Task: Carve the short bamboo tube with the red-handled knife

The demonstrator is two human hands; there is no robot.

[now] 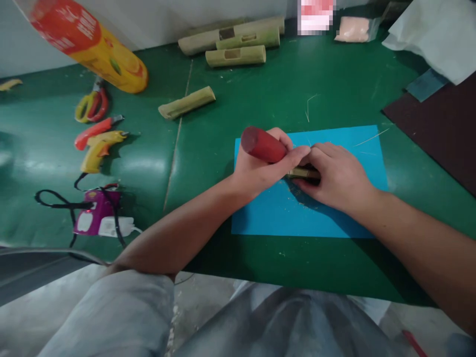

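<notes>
Left hand (pixel 256 171) wraps fingers round a red cylindrical tool handle (pixel 265 145); right hand (pixel 344 173) pinches a yellowish bamboo piece (pixel 305 172) over a blue rectangular sheet (pixel 275 218), crumbs (pixel 303 205) below — work looks underway. Pale-green bamboo tubes (pixel 253 54) behind already have openings; held piece mostly hidden — can't tell what's left.

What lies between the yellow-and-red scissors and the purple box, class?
In the head view, going from the scissors to the purple box, a red tool comes first, then a yellow glue gun and a black cord.
</notes>
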